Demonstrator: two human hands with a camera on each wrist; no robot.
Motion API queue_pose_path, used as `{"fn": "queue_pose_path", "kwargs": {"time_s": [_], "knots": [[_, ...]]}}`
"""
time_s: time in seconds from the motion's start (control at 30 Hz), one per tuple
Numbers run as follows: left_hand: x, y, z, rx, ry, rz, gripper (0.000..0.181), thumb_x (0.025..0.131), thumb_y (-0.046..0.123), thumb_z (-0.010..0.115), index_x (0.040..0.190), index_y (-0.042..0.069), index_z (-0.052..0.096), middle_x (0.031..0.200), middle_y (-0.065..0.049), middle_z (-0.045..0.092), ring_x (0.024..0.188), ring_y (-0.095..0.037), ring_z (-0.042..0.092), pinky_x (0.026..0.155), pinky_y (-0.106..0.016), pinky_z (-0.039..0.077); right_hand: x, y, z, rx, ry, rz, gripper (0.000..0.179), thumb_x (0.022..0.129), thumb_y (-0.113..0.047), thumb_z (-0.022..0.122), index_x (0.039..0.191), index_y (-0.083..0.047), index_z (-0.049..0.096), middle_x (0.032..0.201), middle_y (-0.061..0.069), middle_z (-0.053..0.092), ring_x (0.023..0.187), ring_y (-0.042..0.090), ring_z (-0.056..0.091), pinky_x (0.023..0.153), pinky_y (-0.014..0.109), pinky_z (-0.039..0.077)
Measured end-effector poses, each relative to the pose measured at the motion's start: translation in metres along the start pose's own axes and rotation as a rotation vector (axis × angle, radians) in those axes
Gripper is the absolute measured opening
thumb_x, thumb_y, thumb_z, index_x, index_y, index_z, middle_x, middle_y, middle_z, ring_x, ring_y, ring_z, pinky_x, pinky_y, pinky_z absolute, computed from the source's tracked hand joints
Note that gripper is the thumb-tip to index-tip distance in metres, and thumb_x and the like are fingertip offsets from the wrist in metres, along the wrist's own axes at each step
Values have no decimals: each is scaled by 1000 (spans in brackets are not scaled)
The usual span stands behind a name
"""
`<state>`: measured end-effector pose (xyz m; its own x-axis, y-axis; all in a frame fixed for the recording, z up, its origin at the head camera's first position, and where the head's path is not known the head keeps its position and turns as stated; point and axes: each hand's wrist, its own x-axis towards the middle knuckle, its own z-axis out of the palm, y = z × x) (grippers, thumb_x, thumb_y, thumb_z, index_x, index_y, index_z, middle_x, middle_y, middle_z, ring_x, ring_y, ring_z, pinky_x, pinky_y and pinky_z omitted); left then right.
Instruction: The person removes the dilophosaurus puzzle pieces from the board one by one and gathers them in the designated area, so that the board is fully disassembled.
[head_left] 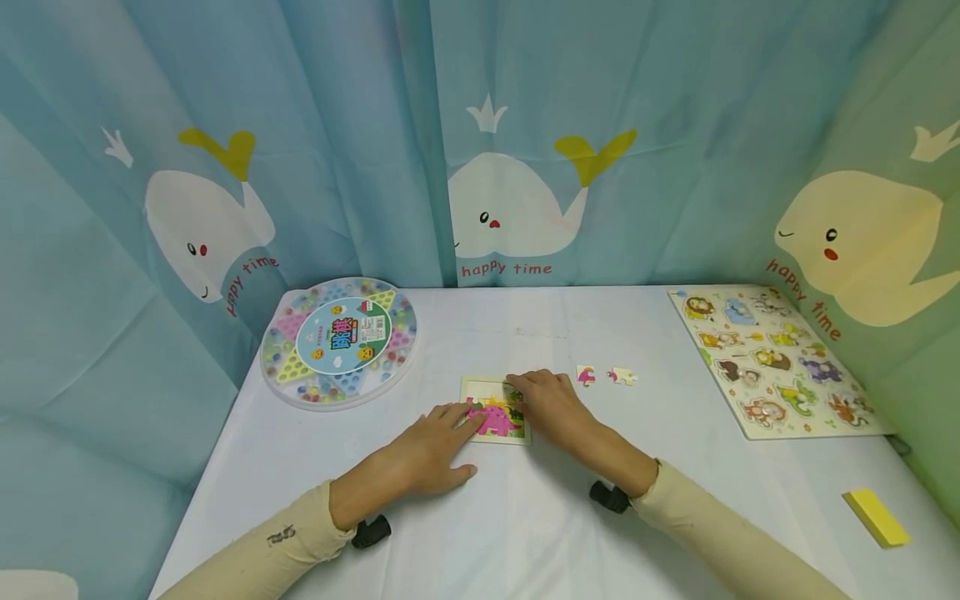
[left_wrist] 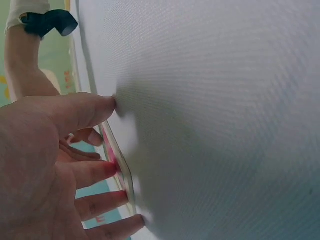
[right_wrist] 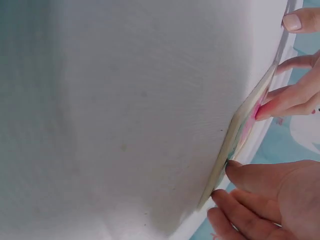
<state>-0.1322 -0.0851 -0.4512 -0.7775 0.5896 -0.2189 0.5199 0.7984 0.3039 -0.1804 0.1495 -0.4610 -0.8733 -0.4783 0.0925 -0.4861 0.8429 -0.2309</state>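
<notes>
A small framed jigsaw puzzle (head_left: 496,432) with a pink dinosaur lies flat in the middle of the table. From the left, my left hand (head_left: 431,450) rests on it with fingers spread; one fingertip presses the pink part and the thumb stays off the frame. My right hand (head_left: 553,410) curls over the right side of the puzzle. In the right wrist view, its thumb (right_wrist: 250,176) and forefinger grip close together at the frame edge (right_wrist: 220,157), near the far corner. Two loose jigsaw pieces (head_left: 622,377) lie to the right, beyond this hand.
A round marble board game (head_left: 279,354) in clear packaging stands at the back left. An animal peg board (head_left: 738,367) lies at the right, and a yellow block (head_left: 876,517) near the right edge. Blue whale-print curtains (head_left: 360,167) enclose the white table (head_left: 525,533).
</notes>
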Motion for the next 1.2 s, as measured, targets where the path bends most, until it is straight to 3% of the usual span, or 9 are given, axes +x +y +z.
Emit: {"fn": "queue_pose_path", "kwargs": {"time_s": [0.27, 0.47, 0.67, 0.9, 1.2], "knots": [[-1, 1, 1, 1, -2, -1, 75, 101, 42, 70, 163, 13, 41, 167, -13, 38, 152, -34, 39, 118, -60, 41, 4, -2, -5, 5, -85, 22, 42, 97, -17, 78, 137, -6, 68, 129, 12, 67, 128, 35, 59, 99, 58, 47], [0, 1, 1, 10, -12, -6, 75, 101, 42, 70, 164, 14, 40, 167, -12, 37, 152, -33, 39, 118, -59, 42, 7, -2, -5, 14, -170, 22, 46, 99, -9, 73, 143, -11, 63, 129, 11, 64, 131, 35, 54, 101, 62, 43], [0, 1, 0, 18, -19, -10, 75, 101, 44, 69, 164, 14, 40, 168, -12, 37, 153, -34, 38, 117, -60, 42, 7, -4, -8, -21, -142, 30, 54, 96, -15, 78, 147, -11, 60, 141, 12, 64, 134, 35, 54, 103, 62, 42], [0, 1, 0, 16, -14, -10, 76, 101, 43, 70, 164, 14, 40, 167, -13, 37, 152, -34, 39, 117, -60, 43, 7, -5, -9, -53, -114, 12, 52, 94, -15, 81, 144, -9, 64, 136, 13, 69, 129, 34, 59, 107, 63, 41], [0, 2, 0, 15, -18, -11, 76, 101, 43, 70, 164, 14, 40, 168, -12, 37, 153, -34, 38, 117, -60, 43, 10, -9, -13, -4, -174, 46, 64, 91, -18, 84, 150, -9, 58, 134, 15, 71, 133, 36, 58, 111, 64, 38]]}}
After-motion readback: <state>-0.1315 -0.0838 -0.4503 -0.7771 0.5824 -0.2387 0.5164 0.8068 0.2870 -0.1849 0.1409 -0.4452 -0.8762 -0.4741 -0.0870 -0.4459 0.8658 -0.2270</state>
